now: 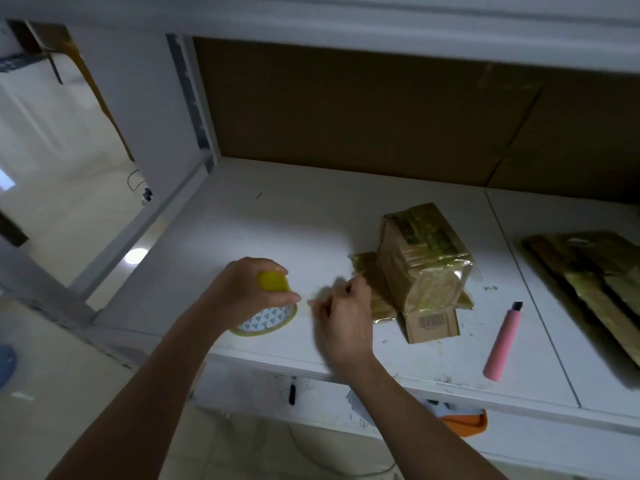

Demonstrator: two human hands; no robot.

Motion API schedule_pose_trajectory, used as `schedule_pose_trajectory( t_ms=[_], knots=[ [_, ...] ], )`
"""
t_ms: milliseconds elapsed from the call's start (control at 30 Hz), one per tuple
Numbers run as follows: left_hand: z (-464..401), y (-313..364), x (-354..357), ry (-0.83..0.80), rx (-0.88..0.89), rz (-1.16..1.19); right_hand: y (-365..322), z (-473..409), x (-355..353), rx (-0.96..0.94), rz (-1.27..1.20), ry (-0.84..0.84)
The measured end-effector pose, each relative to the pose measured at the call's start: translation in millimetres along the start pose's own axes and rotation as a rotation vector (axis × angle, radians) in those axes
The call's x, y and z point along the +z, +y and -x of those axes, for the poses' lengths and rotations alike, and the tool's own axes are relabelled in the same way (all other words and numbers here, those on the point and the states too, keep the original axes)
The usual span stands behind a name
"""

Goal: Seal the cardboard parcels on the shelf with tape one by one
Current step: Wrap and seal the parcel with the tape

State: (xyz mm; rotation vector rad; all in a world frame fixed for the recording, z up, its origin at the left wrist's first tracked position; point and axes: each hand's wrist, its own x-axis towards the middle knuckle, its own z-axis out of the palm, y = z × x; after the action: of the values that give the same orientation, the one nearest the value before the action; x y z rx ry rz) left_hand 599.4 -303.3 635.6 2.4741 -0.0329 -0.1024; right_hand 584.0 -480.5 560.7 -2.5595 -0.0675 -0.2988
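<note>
We see our left hand [242, 289] curled over the top of the tape roll [266, 318], gripping it; the hand hides most of the roll, and only its yellowish edge and a core printed with small teal triangles show below the fingers. A yellow patch shows between thumb and fingers, but we cannot tell what it is. Our right hand [343, 323] is blurred; its fingers are curled as if pinching something thin just right of the roll, likely the tape's end, though the strip itself is too faint to make out.

The parcel [424, 268] stands on the white shelf [277, 220], just right of our right hand, wrapped in shiny yellowish tape with loose, crumpled film at its left foot. A barcode label [431, 320] sits on its low front face; the digits are too small to read. Faded print under the tape on top is illegible.

A pink knife [502, 344] lies to the right of the parcel, apart from it. Flat taped cardboard [588, 271] lies further right, cut off by the frame edge. An orange thing [465, 422] pokes out below the shelf, mostly hidden.
</note>
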Motion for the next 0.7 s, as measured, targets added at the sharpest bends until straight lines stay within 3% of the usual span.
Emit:
schedule_pose_trajectory(
  t_ms=[133, 200, 267, 333, 400, 467, 533, 600, 667, 700],
  knots=[
    [1.2, -6.0, 1.3, -0.049, -0.014, 0.069, -6.2, -2.5, -18.1, 0.019, -0.175, -0.023],
    [0.5, -4.9, 2.1, -0.067, -0.035, 0.071, -11.3, 4.5, -33.1, -0.084, -0.164, -0.020],
    [-2.0, 0.1, -0.2, -0.050, -0.007, -0.038, -8.7, 13.9, -54.0, -0.213, -0.156, 0.159],
    [-5.5, 10.1, -2.1, 0.031, 0.119, -0.345, 2.9, 14.9, -82.6, -0.298, -0.129, 0.436],
    [-7.3, 28.8, -0.7, 0.117, 0.254, -0.463, 24.3, 2.1, -113.4, -0.256, -0.104, 0.623],
    [-5.4, 55.3, 9.7, 0.120, 0.297, -0.180, 50.3, -16.1, -141.4, -0.111, -0.136, 0.617],
    [-4.9, 82.6, 31.3, 0.081, 0.247, 0.202, 74.5, -26.9, -158.9, 0.015, -0.253, 0.363],
    [-3.1, 108.6, 55.6, -0.103, 0.114, 0.492, 91.4, -25.2, -161.6, 0.083, -0.417, 0.078],
    [-1.0, 123.6, 77.3, -0.270, -0.056, 0.776, 100.7, -14.6, -155.3, 0.082, -0.460, 0.026],
    [-1.4, 126.5, 84.6, -0.277, -0.109, 0.874, 104.2, -8.8, -151.9, 0.085, -0.463, 0.052]
  ],
)
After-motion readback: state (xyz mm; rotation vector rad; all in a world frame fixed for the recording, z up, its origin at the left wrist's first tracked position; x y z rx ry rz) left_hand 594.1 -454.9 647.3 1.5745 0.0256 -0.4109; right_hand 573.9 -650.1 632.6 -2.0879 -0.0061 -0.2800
